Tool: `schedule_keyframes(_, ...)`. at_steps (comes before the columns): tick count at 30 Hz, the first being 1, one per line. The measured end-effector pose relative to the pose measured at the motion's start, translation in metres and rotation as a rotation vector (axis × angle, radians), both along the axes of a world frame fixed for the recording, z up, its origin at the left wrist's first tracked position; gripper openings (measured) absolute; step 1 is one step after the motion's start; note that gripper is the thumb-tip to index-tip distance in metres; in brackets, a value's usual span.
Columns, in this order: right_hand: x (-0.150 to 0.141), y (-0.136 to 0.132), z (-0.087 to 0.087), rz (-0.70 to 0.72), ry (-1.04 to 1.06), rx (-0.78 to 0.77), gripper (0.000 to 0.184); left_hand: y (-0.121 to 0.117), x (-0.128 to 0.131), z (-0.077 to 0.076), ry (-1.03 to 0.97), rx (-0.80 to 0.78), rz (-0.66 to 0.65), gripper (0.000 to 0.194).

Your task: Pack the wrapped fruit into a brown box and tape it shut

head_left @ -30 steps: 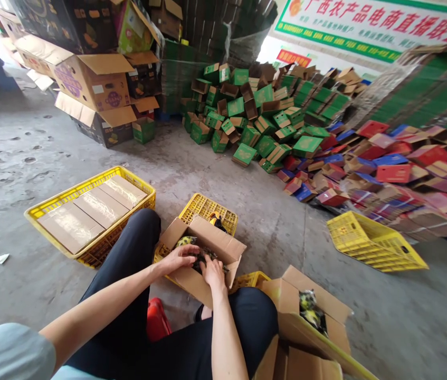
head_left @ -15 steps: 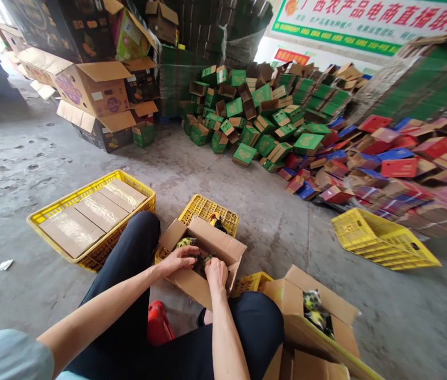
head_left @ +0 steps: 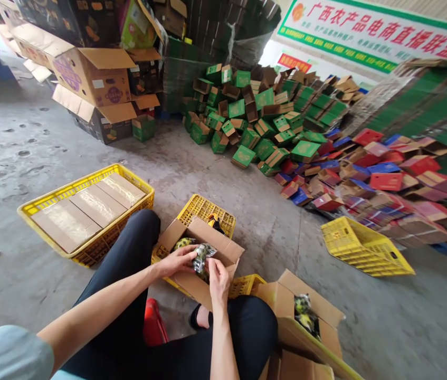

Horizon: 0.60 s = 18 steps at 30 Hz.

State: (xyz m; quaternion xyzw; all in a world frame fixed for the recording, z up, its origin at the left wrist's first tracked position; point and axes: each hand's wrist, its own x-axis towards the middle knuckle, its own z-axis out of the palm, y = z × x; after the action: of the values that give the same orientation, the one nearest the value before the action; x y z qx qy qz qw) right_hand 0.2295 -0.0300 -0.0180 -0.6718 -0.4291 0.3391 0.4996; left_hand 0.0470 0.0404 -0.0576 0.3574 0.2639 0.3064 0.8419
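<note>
Above an open cardboard box (head_left: pixel 191 286), both hands are at a small clear plastic bag (head_left: pixel 202 256) with something dark green and whitish in it. My left hand (head_left: pixel 176 262) holds the bag from its left side, fingers curled round it. At the bag's right edge, my right hand (head_left: pixel 219 282) is closed in a pinch on the plastic. A yellow-green, dark-spotted bundle (head_left: pixel 184 243) lies inside the box, by its left end. The rest of the box's contents is mostly hidden by my hands. An upturned yellow crate (head_left: pixel 192 208) supports the box.
To the left, a yellow crate (head_left: pixel 149 196) holds three taped cardboard boxes (head_left: pixel 98 207). Another open box (head_left: pixel 286 295) with bagged goods is by my right knee. A yellow crate (head_left: pixel 342 240) stands farther right. Heaps of green cartons (head_left: pixel 243 157) and red-blue cartons (head_left: pixel 385 181) lie ahead.
My hands have come up slightly from inside the box, and the clear bag now shows between them. The view has shifted a little to the right.
</note>
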Motion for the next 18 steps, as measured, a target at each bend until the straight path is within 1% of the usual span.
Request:
schedule_keyframes(3,0.000,-0.001,-0.004,-0.129,0.257,-0.080,0.057,0.000,-0.003,0.006,-0.032,0.074,0.012,0.084)
schedule_keyframes(5,0.003,-0.004,-0.005,-0.145,0.365,-0.093,0.061,-0.001,-0.004,0.007,-0.021,0.114,-0.017,0.085)
schedule_keyframes(6,0.005,-0.005,-0.005,-0.129,0.395,-0.092,0.060,-0.002,-0.004,0.006,-0.012,0.130,-0.028,0.085)
schedule_keyframes(8,0.007,-0.008,-0.005,-0.106,0.432,-0.081,0.052,-0.002,-0.002,0.004,-0.005,0.149,-0.019,0.083)
schedule_keyframes(10,0.009,-0.009,-0.005,-0.120,0.458,-0.061,0.045,-0.001,0.001,-0.001,-0.010,0.155,0.031,0.079)
schedule_keyframes(12,0.008,-0.007,-0.004,-0.144,0.489,-0.033,0.042,0.001,0.003,-0.006,-0.005,0.147,0.086,0.075)
schedule_keyframes(15,0.005,-0.003,-0.002,-0.151,0.522,-0.017,0.043,0.004,0.005,-0.010,0.003,0.131,0.108,0.070)
schedule_keyframes(18,0.004,-0.001,0.003,-0.112,0.517,-0.030,0.050,0.005,0.004,-0.009,0.011,0.159,0.113,0.069)
